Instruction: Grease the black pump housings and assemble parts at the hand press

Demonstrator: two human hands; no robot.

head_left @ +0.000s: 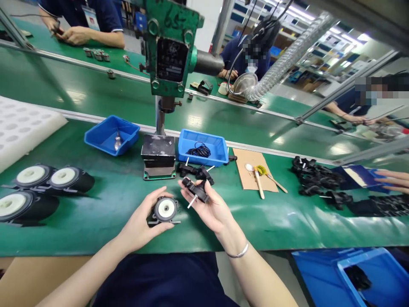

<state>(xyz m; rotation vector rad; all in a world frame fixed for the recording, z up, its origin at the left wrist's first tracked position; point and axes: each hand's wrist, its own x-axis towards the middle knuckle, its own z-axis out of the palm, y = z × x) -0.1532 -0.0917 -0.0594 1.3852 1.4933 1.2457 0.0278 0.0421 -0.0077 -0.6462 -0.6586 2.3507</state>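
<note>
My left hand (143,221) is closed round a round black housing with a white centre disc (165,209), held just above the green table (121,192). My right hand (212,207) holds a black plastic part with a thin white pin (196,190), fingers curled beneath it. The two hands sit close together in front of the green press machine (169,47) and its black base block (159,155). Two more black parts with pins (195,172) lie on the table just beyond my right hand.
Three finished black housings (41,187) lie at left beside a white foam tray (22,125). Blue bins (111,134) (203,147) flank the press. A cardboard sheet with brushes (255,175) and a heap of black parts (316,181) lie right. Other people's hands (391,179) work nearby.
</note>
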